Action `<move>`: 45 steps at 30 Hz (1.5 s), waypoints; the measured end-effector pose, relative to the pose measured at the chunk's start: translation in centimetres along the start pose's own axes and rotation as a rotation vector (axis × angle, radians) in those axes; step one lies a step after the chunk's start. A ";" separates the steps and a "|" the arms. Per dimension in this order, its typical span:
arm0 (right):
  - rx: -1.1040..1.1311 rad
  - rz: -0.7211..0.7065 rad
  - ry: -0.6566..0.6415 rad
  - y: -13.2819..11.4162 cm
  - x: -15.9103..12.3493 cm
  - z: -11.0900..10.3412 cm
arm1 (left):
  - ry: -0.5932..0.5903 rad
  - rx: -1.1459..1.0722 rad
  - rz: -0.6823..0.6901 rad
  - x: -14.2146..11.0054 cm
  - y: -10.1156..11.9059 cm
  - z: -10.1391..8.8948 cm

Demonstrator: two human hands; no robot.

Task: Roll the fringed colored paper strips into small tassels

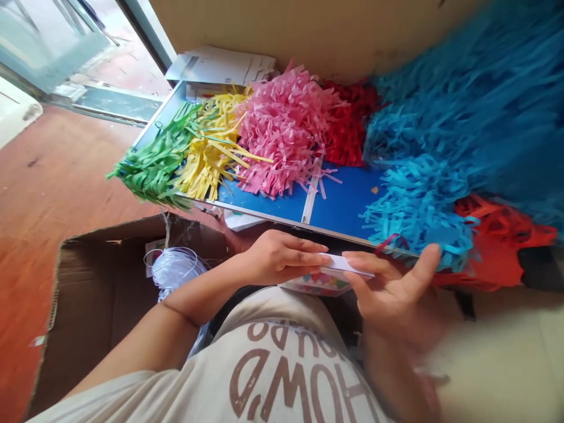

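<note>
In front of my body, a thin white strip of card or folded paper [346, 264] is held between both hands. My left hand [282, 258] has its fingers closed over the left end. My right hand [392, 285] pinches the other end between thumb and fingers, with one finger sticking out. Just below the strip is a flat piece with a colourful print [315, 284], partly covered by the hands; I cannot tell what it is. Light blue paper fringe [423, 205] lies on the table edge close to my right hand, with a dark red ribbon strand beside it.
On the blue table [277, 203] lie bundles of green fringe [154, 153], yellow fringe [209, 153], pink fringe [286, 129] and red fringe [350, 117]. Blue fringe [476, 106] is heaped at right, above orange-red fringe [497, 247]. A cardboard box [83, 305] and white string [176, 270] are lower left.
</note>
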State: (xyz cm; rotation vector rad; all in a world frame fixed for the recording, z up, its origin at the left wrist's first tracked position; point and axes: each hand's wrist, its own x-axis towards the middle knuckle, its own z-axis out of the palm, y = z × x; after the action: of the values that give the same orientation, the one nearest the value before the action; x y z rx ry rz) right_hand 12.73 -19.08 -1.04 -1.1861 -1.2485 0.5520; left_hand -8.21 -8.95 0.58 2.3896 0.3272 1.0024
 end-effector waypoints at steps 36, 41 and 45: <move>0.643 0.549 0.343 -5.7 2.7 5.5 | 0.364 0.515 -0.090 2.2 6.0 1.2; 0.628 0.543 0.358 -5.5 2.7 5.4 | 0.336 0.518 -0.080 2.2 6.1 1.3; 0.604 0.554 0.367 -5.4 2.5 5.2 | 0.297 0.552 -0.072 2.1 6.4 1.3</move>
State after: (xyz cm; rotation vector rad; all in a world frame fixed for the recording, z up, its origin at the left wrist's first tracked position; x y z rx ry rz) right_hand 7.28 -16.84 4.26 -1.0348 -0.3748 0.9847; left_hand -5.73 -13.94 4.59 2.6691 0.8924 1.3744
